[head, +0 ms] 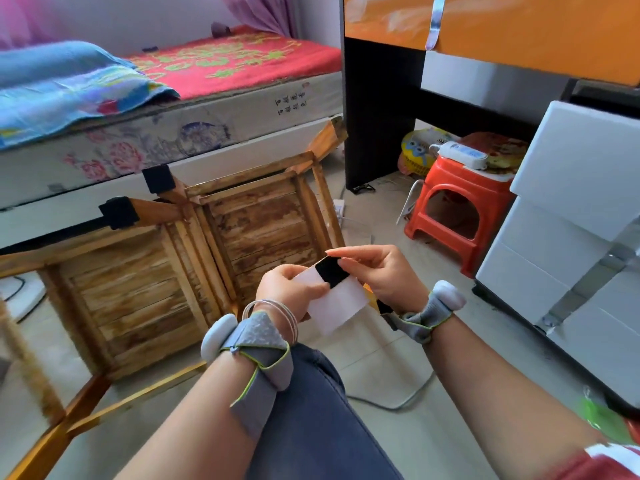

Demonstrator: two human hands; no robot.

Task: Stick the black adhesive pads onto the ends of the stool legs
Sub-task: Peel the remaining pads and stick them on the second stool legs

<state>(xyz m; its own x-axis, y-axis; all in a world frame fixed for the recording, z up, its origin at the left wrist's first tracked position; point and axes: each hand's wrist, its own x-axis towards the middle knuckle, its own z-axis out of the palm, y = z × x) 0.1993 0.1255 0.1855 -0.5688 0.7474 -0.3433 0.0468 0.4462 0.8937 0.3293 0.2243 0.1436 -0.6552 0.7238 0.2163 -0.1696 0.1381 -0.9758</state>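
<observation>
The left hand [291, 289] grips the backing sheet [341, 306]; the right hand [384, 271] pinches the pad [331, 271]. Peeling slowly from one corner should keep the glue clean.

Two stools [263, 216] lie tipped over — two legs capped black; one black pad [331, 270] on a white sheet [341, 303].

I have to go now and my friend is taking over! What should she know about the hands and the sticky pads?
Left hand holds the white backing sheet. Right hand pinches the black pad on that sheet; it looks only partly peeled.
The wooden stool lies tipped on the floor by the bed.
Done: two leg ends wear black pads.
Left: the far leg end looks bare; other ends are not clearly visible.
</observation>
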